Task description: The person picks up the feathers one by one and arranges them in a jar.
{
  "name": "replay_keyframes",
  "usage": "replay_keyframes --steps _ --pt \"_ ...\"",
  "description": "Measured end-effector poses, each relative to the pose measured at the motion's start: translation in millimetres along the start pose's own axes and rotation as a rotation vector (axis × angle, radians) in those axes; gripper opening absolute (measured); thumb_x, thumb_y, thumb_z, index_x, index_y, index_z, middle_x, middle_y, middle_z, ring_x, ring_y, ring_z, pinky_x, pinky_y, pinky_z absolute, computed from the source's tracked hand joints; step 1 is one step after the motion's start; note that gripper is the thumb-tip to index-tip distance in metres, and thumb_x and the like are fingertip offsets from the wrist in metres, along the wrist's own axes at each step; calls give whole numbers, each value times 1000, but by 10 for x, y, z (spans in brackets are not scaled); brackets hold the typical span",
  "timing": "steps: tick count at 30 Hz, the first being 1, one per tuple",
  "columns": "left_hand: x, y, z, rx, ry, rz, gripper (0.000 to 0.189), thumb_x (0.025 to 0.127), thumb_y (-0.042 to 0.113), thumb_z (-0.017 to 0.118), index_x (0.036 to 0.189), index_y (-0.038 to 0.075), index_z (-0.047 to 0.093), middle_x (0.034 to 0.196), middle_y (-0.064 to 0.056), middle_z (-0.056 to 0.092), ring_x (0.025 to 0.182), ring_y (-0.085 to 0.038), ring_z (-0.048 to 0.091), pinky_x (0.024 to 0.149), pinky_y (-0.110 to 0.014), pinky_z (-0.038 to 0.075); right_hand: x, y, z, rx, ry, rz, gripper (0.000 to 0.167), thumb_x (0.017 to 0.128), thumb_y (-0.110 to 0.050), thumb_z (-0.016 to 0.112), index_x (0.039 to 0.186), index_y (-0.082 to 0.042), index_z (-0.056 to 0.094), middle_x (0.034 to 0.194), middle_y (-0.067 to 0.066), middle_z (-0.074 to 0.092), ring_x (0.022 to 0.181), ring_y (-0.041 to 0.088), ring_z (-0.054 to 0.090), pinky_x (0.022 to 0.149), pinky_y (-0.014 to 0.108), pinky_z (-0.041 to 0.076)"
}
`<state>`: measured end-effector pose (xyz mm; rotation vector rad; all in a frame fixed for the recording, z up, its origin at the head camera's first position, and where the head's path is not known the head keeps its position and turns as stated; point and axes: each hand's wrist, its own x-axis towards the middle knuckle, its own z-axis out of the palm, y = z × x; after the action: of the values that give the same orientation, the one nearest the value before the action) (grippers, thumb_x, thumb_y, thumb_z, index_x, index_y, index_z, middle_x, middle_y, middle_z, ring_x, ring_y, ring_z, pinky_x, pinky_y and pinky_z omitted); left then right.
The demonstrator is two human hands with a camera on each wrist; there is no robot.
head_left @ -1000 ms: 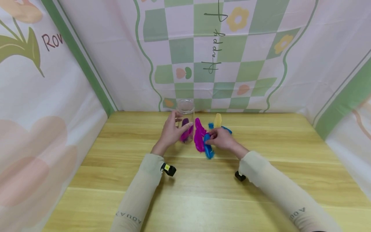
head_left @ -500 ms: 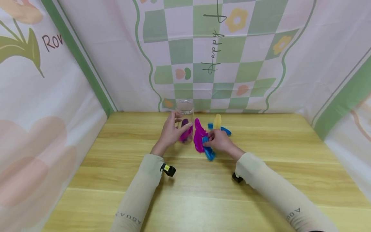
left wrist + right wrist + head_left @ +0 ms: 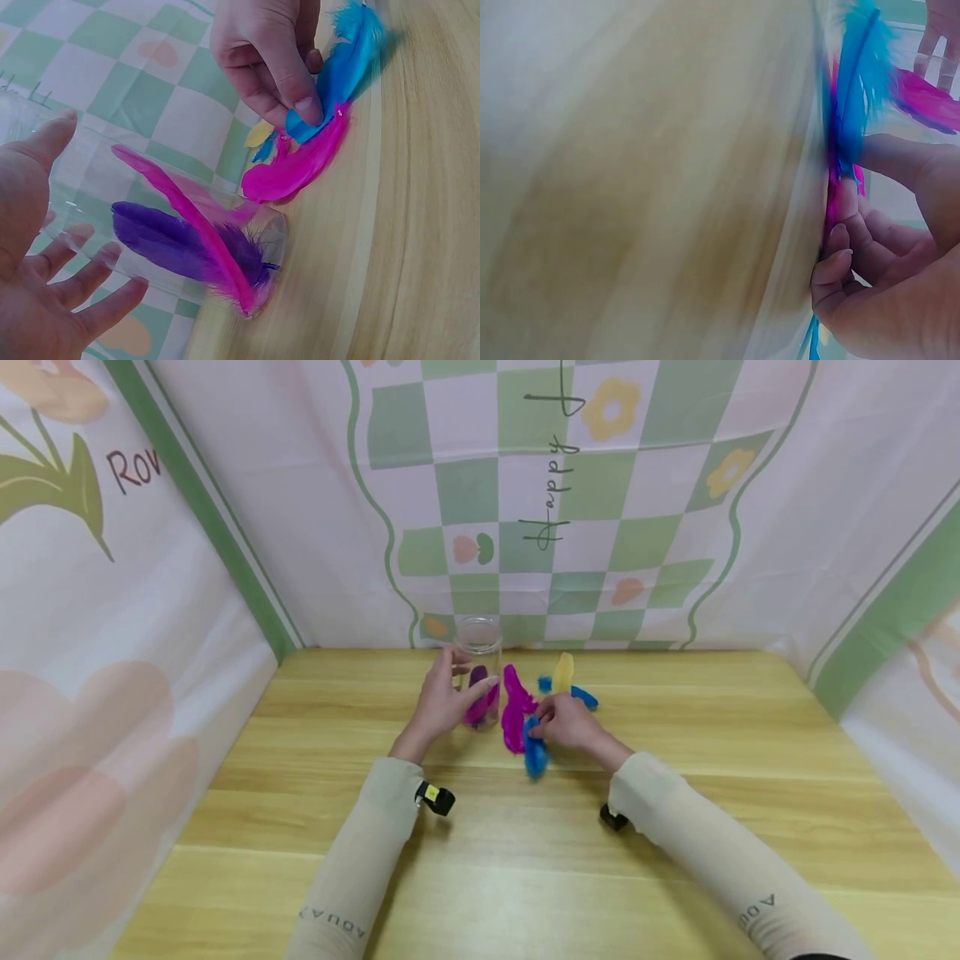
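Observation:
A tall clear jar (image 3: 480, 652) stands upright on the table. My left hand (image 3: 441, 697) holds it from the left side, thumb and fingers around its wall. Inside lean a purple feather (image 3: 161, 240) and a magenta feather (image 3: 191, 214). My right hand (image 3: 568, 721) pinches a blue feather (image 3: 346, 71) between thumb and forefinger, its fluffy end pointing toward me. Right at those fingertips, magenta feathers (image 3: 514, 718) lie on the table beside the jar.
Behind my right hand lie a yellow feather (image 3: 564, 671) and more blue feather (image 3: 584, 697), partly hidden by the hand. A printed cloth backdrop (image 3: 525, 493) rises at the far edge of the wooden table (image 3: 495, 860).
My right hand has shifted slightly left, and the blue feather in it has swung, its fluffy end now further left and nearer me. My left hand stays at the jar.

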<state>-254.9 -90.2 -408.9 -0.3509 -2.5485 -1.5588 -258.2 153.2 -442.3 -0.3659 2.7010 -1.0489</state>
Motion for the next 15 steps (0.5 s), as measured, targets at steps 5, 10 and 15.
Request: replay_keyframes --steps 5,10,15 --pt "-1 -2 2 0 3 1 60 91 43 77 131 11 46 135 -9 54 127 -30 57 101 -47 53 -8 -12 -6 -7 -17 -11 17 90 -12 78 99 2 73 90 9 71 81 20 62 71 30 53" --pt "-2 -4 4 -1 3 4 60 92 43 77 131 11 46 136 -9 54 127 -30 57 101 -46 53 -12 -13 -6 -8 -17 -32 13 91 -11 76 97 1 75 91 9 73 83 22 63 72 31 53" --pt "4 -11 7 2 3 11 59 92 42 77 131 11 45 136 -9 54 127 -30 57 101 -46 53 -25 -2 -17 25 -27 -51 14 93 -11 74 99 2 76 95 11 75 84 21 63 72 30 53"
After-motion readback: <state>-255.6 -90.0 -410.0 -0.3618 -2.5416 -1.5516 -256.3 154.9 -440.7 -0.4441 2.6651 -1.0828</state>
